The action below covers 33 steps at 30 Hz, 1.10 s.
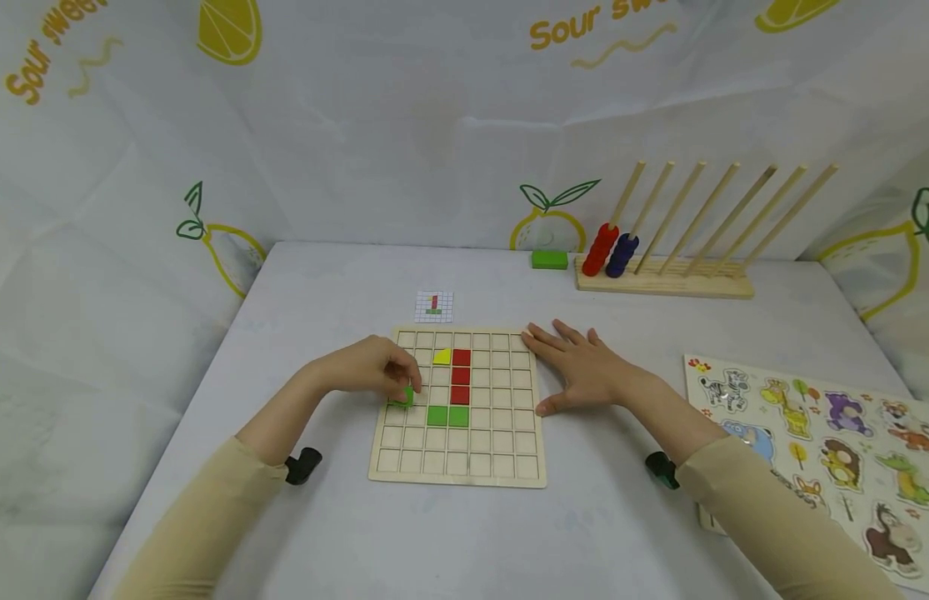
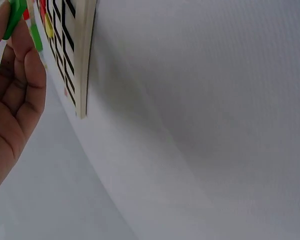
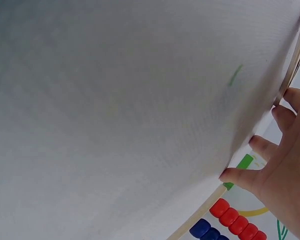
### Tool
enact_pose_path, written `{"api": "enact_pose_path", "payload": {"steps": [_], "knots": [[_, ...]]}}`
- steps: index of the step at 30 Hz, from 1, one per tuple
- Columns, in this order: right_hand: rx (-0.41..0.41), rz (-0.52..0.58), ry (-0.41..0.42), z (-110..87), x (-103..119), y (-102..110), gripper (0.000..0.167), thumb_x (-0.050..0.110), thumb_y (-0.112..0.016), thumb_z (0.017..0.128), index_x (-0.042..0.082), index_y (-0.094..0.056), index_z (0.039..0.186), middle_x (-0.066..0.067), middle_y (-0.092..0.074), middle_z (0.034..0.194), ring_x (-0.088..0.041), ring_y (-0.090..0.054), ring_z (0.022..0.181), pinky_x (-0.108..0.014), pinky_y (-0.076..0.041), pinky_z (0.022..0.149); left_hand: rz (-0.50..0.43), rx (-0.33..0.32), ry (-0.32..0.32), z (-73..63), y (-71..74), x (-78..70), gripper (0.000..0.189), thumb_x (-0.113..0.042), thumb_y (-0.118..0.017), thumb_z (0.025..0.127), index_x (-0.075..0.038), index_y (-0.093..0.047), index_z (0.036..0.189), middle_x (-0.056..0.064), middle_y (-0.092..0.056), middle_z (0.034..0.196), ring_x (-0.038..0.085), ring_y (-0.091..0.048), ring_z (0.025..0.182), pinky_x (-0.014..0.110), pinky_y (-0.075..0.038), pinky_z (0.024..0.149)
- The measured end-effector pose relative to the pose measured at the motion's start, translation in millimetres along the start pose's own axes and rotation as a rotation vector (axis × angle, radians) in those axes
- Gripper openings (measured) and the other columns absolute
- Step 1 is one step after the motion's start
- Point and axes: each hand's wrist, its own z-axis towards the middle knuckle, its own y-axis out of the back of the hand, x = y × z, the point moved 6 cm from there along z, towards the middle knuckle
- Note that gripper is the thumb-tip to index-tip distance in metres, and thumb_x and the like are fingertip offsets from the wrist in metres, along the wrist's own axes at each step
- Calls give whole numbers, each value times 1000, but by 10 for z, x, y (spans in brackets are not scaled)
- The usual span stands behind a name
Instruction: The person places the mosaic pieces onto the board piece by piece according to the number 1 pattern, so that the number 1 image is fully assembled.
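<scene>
A square wooden grid board (image 1: pixel 457 482) lies on the table. Set in its cells are a yellow piece (image 1: pixel 442 357), a column of red squares (image 1: pixel 460 375) and two green squares (image 1: pixel 447 416). Over the board's left side, my left hand (image 1: pixel 370 367) pinches a small green tile (image 2: pixel 14 18) between thumb and fingers. My right hand (image 1: pixel 584 362) is spread at the board's upper right edge, its fingers straight and touching the rim. Behind the board lies a small printed card (image 1: pixel 434 307) with a coloured grid pattern.
A wooden peg rack (image 1: pixel 666 283) with red beads (image 1: pixel 601 250) and dark blue beads (image 1: pixel 622 256) stands at the back right. Beside it is a green block (image 1: pixel 550 260). An animal puzzle board (image 1: pixel 809 450) lies at the right.
</scene>
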Motion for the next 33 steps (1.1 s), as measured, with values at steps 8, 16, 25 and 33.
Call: {"api": "enact_pose_path", "payload": {"steps": [8, 16, 25, 33], "knots": [[-1, 3, 3, 5, 2, -1, 113, 74, -68, 72, 25, -15, 159, 1, -13, 168, -42, -8, 155, -77, -10, 113, 45, -7, -68, 206, -232, -223, 15, -7, -78, 80, -17, -76, 91, -6, -63, 76, 8, -52, 73, 20, -44, 67], [8, -5, 2, 14, 0, -4, 113, 74, -68, 72, 26, -13, 159, 1, -12, 168, -41, -8, 155, -77, -12, 112, 63, -79, -109, 400, -373, -403, 12, -9, -77, 82, -15, -75, 92, -6, -68, 81, 6, -57, 75, 18, -48, 69], [9, -8, 5, 10, -2, -1, 113, 75, -66, 73, 26, -13, 159, 0, -12, 168, -42, -7, 155, -77, -12, 112, 100, -115, -116, 546, -495, -546, 10, -10, -74, 86, -15, -74, 94, -6, -60, 74, 6, -53, 71, 19, -45, 67], [8, -27, 4, 9, -1, 1, 113, 76, -65, 73, 25, -14, 159, 0, -13, 168, -42, -9, 154, -77, -14, 112, 109, -104, -111, 606, -622, -569, 7, -9, -74, 86, -15, -73, 90, -7, -60, 72, 5, -52, 68, 17, -43, 64]]}}
